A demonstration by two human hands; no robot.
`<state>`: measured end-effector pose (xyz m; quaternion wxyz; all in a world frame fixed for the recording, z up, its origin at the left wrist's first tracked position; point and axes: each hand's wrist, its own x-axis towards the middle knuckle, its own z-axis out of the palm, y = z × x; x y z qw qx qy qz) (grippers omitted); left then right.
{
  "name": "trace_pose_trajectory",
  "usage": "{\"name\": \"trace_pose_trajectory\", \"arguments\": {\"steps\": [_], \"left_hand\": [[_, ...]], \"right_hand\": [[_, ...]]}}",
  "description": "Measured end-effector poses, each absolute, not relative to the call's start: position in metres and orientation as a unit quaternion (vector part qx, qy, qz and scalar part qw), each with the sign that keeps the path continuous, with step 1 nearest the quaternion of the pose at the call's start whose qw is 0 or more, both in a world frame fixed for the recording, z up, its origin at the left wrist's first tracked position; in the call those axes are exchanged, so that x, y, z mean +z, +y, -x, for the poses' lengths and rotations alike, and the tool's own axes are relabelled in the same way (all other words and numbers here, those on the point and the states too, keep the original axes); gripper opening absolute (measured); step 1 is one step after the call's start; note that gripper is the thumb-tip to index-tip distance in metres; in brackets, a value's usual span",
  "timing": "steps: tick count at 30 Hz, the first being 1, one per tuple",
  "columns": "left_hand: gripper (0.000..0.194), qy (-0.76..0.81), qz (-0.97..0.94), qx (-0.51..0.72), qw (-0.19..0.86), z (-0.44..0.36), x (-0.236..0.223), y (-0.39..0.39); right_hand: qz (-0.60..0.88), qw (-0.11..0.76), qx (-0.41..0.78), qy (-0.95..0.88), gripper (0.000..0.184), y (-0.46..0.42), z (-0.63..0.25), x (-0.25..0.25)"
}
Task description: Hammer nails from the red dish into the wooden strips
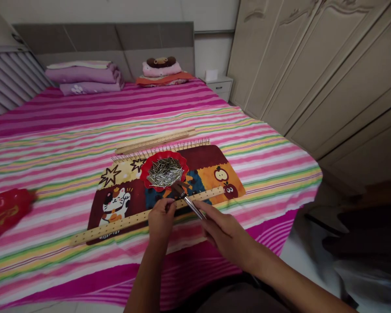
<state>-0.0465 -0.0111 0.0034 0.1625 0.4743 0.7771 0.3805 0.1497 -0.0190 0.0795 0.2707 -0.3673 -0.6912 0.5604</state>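
My right hand [226,232] grips the metal handle of a small hammer [185,198], whose head hovers just over a wooden strip with holes [117,222]. My left hand [161,217] is pinched closed at that strip, apparently on a nail too small to make out. The strip lies along the near edge of a patterned cloth [124,195] showing a cat and apples. A red dish [164,170] full of loose nails sits on the cloth just beyond the hammer. Along the cloth's far edge runs a strip with a row of nails sticking up [182,145].
Everything lies on a bed with a pink striped sheet [84,117]. Spare wooden strips [154,140] lie behind the cloth. A red bag [4,211] is at the left. Folded bedding [84,76] and a plush toy [161,65] are at the headboard. Wardrobe doors [313,65] stand at the right.
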Motion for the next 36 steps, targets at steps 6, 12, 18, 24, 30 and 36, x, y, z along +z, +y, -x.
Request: {"name": "trace_pose_trajectory", "arguments": {"steps": [6, 12, 18, 24, 30, 36], "left_hand": [[0.041, 0.755, -0.562, 0.337, 0.032, 0.096, 0.0, -0.038], [0.04, 0.701, -0.658, 0.269, 0.055, 0.158, -0.02, -0.044], [0.033, 0.69, -0.664, 0.283, 0.058, 0.119, -0.022, -0.016], [0.026, 0.717, -0.631, 0.283, 0.082, 0.068, -0.012, 0.01], [0.028, 0.7, -0.612, 0.321, 0.178, 0.078, 0.017, 0.021], [0.023, 0.78, -0.581, 0.224, 0.064, 0.082, 0.044, 0.068]], "right_hand": [[0.365, 0.245, 0.558, -0.704, 0.045, -0.041, -0.19, 0.079], [0.366, 0.22, 0.541, -0.724, 0.048, -0.06, -0.209, 0.067], [0.384, 0.205, 0.55, -0.712, 0.047, -0.066, -0.213, 0.07], [0.334, 0.232, 0.572, -0.712, 0.049, -0.057, -0.204, 0.073], [0.377, 0.269, 0.587, -0.664, 0.047, -0.064, -0.208, 0.045], [0.316, 0.25, 0.61, -0.682, 0.052, -0.055, -0.217, 0.027]]}}
